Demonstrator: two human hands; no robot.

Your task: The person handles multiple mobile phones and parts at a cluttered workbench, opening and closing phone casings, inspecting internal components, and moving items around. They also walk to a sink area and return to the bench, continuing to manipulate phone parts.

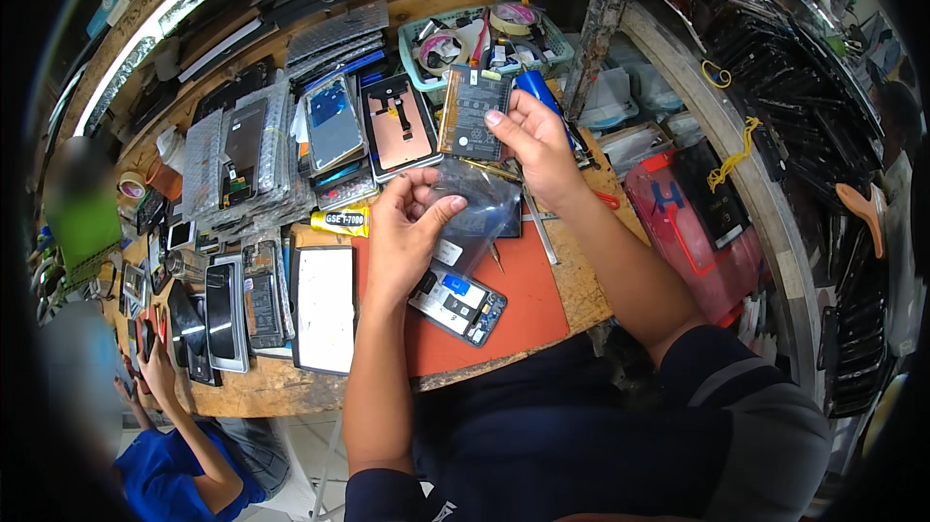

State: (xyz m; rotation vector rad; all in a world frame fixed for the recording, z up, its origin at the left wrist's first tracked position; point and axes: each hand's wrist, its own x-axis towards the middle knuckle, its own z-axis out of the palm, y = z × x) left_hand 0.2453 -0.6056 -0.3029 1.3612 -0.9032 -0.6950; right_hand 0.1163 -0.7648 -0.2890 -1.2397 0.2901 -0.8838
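Observation:
My right hand (pixel 544 146) pinches a flat black phone battery (pixel 475 110) along its right edge, thumb on the face, and holds it up above the bench. Lower and to its left, my left hand (pixel 399 236) grips a clear plastic bag (pixel 477 217) between thumb and fingers. The bag hangs beneath the battery, and I cannot tell whether the two touch. Under the bag, an opened phone (pixel 459 306) with its inner parts exposed lies tilted on an orange-red mat (pixel 528 304). A thin screwdriver (pixel 497 257) lies close by, partly covered by the bag.
A yellow tube (pixel 341 220) and a white panel (pixel 325 309) lie left of my left forearm. Stacked phone screens (pixel 399 125) and bubble-wrapped parts (pixel 257 164) crowd the left. Behind stands a tool basket (pixel 557 38). A co-worker in a blue shirt (pixel 184 474) sits at left.

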